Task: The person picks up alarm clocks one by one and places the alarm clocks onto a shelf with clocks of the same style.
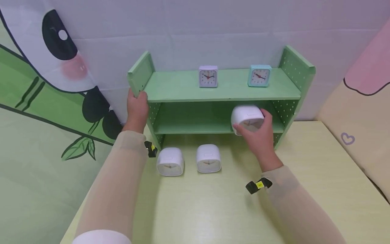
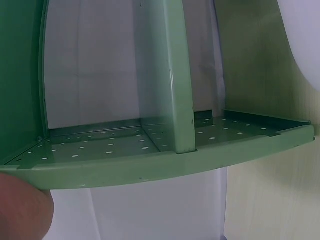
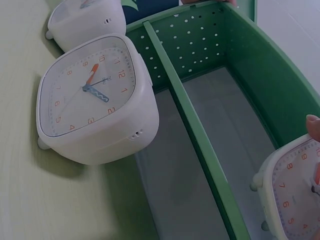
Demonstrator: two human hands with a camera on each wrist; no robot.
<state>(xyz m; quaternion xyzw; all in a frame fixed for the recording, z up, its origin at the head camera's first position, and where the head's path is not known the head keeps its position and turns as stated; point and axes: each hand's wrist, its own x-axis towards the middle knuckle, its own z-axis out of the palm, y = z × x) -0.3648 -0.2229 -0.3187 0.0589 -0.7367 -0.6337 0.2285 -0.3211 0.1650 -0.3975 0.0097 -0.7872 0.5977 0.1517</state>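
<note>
1. Two beige sleeves [image 1: 300,203] come nearest, each with one of two black wrist devices [image 1: 259,185] bearing a yellow patch.
2. Three white clocks are in view: one held white clock [image 1: 247,113], plus a left white clock [image 1: 170,161] and a middle white clock [image 1: 208,158], which stand apart on the table, just in front of the shelf unit.
3. Two smaller clocks, a lilac clock [image 1: 208,76] and a teal clock [image 1: 259,76], stand upright and apart on the top board of one green shelf unit [image 1: 182,91].
4. Left arm reaches forward; the left hand [image 1: 137,110] grips the front edge of the unit's left side panel, thumb against it.
5. Right arm angles inward; the right hand [image 1: 262,139] is curled round the held white clock, thumb at its lower left, at the middle board's opening near the right end. Whether it touches the board I cannot tell.
6. Below spreads a pale wood-look table [image 1: 213,210]; behind hangs a pale lilac cloth [image 1: 198,27], with a cartoon figure [image 1: 59,37] and green stalk [image 1: 45,86] at left.
</note>
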